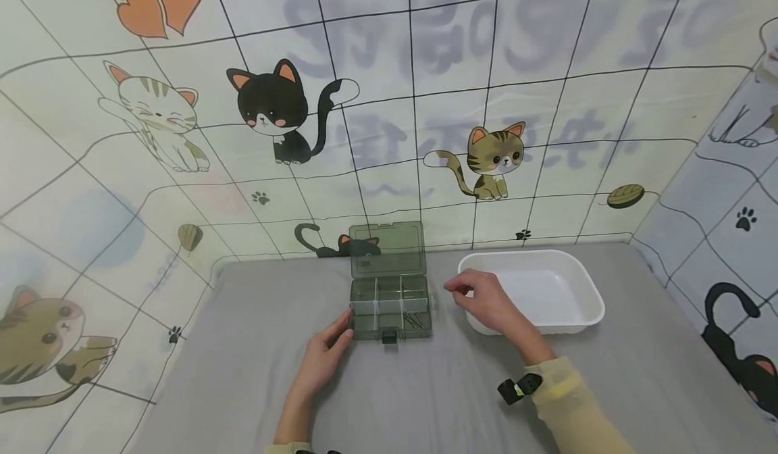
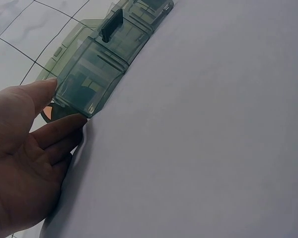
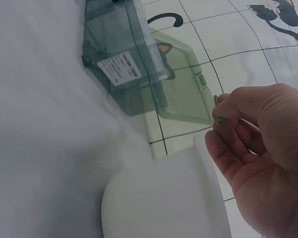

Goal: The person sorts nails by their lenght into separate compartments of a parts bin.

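Note:
A green see-through compartment box (image 1: 391, 329) stands on the grey cloth, its lid (image 1: 387, 250) raised at the back. Several thin dark screws (image 1: 414, 320) lie in its front right compartment. My left hand (image 1: 328, 352) rests at the box's left side, fingers mostly straight, thumb and fingertips at its wall in the left wrist view. My right hand (image 1: 486, 298), just right of the box, pinches a small metal screw (image 3: 221, 122) between thumb and fingers. The right wrist view shows its cross-slotted head and a bit of thread above the fingertips.
A white plastic tub (image 1: 583, 305) stands right of the box, partly behind my right hand and forearm. A white label (image 3: 120, 68) is on the box's right wall. Behind the table hangs a gridded cloth (image 1: 389, 170) printed with cats.

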`<state>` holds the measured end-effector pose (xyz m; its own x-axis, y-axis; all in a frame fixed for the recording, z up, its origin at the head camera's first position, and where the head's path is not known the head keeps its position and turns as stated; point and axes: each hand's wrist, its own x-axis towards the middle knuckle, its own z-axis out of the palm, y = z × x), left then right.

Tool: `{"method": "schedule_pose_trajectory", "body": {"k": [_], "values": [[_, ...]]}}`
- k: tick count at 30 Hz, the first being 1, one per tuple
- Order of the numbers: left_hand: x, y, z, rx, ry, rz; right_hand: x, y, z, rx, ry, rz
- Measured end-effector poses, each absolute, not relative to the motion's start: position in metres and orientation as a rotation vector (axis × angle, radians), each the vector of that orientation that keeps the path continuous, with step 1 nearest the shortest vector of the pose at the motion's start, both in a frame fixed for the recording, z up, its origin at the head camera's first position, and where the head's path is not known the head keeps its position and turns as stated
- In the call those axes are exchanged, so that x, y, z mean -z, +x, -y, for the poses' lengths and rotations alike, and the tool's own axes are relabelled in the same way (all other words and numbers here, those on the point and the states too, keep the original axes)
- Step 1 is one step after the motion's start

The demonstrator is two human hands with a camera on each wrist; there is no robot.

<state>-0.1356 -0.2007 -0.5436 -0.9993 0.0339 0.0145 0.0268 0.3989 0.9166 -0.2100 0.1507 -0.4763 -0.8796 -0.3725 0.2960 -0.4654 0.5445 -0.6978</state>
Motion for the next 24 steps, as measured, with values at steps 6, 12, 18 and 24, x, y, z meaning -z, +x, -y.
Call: {"method": "schedule_pose_trajectory", "body": {"k": [6, 12, 18, 24], "values": [[0.543, -0.135, 0.201, -1.711, 0.025, -2.612, 0.476, -0.21, -0.141, -1.284, 0.749, 2.645], [0.543, -0.135, 0.201, -1.713, 0.036, -2.609, 0.476, -0.211, -0.129, -1.32, 0.768, 2.636], [0.543, -0.135, 0.201, -1.714, 0.04, -2.606, 0.482, -0.211, -0.114, -1.31, 0.858, 2.591], [0.542, -0.134, 0.2, -1.714, 0.041, -2.604, 0.486, -0.209, -0.098, -1.324, 0.92, 2.594]]}}
